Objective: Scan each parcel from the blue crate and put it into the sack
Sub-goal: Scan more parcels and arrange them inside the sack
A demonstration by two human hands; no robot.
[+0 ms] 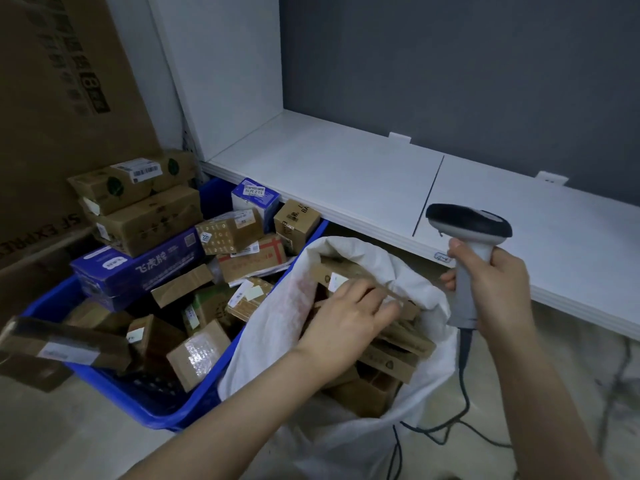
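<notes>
The white sack (273, 327) stands open at centre, with several brown cardboard parcels inside. My left hand (346, 317) reaches into its mouth and lies over a long brown parcel (332, 277) with a white label, fingers and thumb closed around it. My right hand (502, 289) grips the handle of a grey and black barcode scanner (467, 223), held upright to the right of the sack above the shelf edge. The blue crate (166, 415) sits left of the sack, piled with brown and blue parcels (145, 265).
A low white shelf (346, 168) runs behind the sack and crate. The scanner's black cable (464, 393) hangs down to the floor on the right. A large cardboard box (52, 98) stands at the far left. A long dark parcel (62, 344) rests across the crate's left rim.
</notes>
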